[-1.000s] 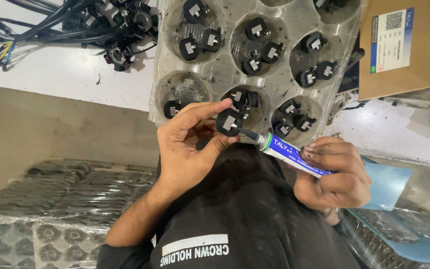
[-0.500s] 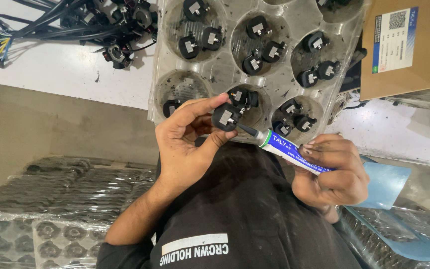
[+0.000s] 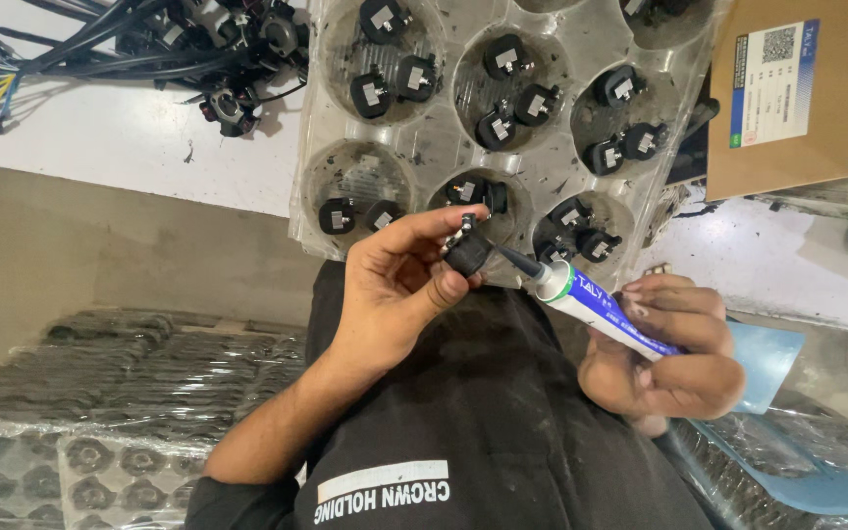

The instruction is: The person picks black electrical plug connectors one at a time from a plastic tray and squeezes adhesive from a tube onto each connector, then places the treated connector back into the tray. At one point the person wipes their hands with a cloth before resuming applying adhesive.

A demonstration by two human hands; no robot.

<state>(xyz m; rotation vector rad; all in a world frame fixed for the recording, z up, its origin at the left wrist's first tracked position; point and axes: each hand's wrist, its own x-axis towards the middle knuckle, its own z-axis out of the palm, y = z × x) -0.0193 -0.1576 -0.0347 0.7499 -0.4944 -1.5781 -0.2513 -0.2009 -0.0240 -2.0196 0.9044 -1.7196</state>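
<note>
Above a clear plastic tray (image 3: 424, 147) on the tabletop, the left hand (image 3: 399, 285) pinches a small, light, rigid black connector (image 3: 468, 253) by its sides while the right hand (image 3: 669, 348) grips a soft, squeezable adhesive tube (image 3: 596, 302), nozzle touching it.

My left hand (image 3: 399, 285) covers the near side of the small black part (image 3: 467, 253), so its underside is unseen. The tube (image 3: 596, 306) disappears into my right hand (image 3: 669, 353); its tail end is hidden. Whether the nozzle tip touches the part is too fine to tell. The clear tray (image 3: 424, 147) is cut off at the top edge, upper wells only partly showing. The cardboard box (image 3: 787, 98) and the wire bundle (image 3: 100, 39) also run out of frame.
</note>
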